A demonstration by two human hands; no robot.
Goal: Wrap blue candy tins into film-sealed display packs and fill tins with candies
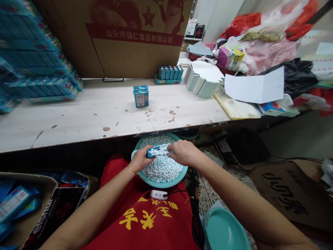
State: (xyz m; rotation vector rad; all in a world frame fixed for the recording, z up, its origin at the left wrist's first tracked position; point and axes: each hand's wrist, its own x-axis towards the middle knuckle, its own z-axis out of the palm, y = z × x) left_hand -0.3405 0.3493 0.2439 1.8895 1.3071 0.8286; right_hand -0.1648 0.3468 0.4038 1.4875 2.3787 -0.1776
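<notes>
My left hand point(140, 159) grips a small blue candy box point(150, 152) on its side above a teal basin point(142, 178). Small white and pale-blue candies point(162, 172) fill the basin. A heap of the same candies point(161, 149) stretches from the box's open end to my right hand point(182, 152). The fingers of my right hand are closed at the end of that heap; what they hold beneath the candies is hidden. The basin rests at my lap, over a red apron point(114, 198) with yellow characters.
Two blue boxes point(141, 96) stand on the white table point(109, 114); a small tray of boxes point(168, 74) sits farther back. Stacked boxes point(39, 59) rise at left before a large carton point(135, 52). A carton of blue packs point(15, 205) lies lower left, a teal lid point(225, 231) lower right.
</notes>
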